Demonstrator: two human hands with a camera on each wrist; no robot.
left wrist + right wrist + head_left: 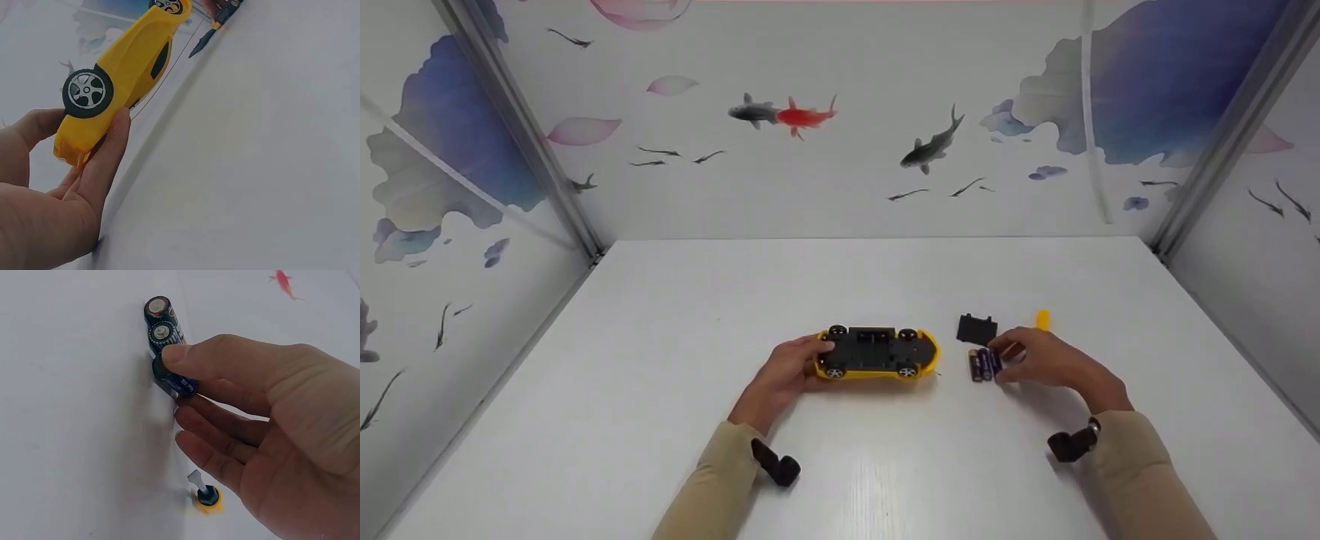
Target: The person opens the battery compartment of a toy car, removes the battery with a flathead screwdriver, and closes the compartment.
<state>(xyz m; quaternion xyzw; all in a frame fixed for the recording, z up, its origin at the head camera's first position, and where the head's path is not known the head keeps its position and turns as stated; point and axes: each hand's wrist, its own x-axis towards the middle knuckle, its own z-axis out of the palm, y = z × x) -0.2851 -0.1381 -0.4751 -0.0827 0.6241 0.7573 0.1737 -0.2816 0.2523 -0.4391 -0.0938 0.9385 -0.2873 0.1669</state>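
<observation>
The left hand (pixel 787 365) gripped one end of an upturned yellow toy car (pixel 877 356), which extended rightward from it. The right hand (pixel 1046 361) pinched a battery (pixel 179 384); two more batteries (pixel 980 365) lay just left on the tabletop (pixel 840 465). Beyond that hand were a black cover (pixel 977 328) and a yellow-handled screwdriver (pixel 1042 320).
</observation>
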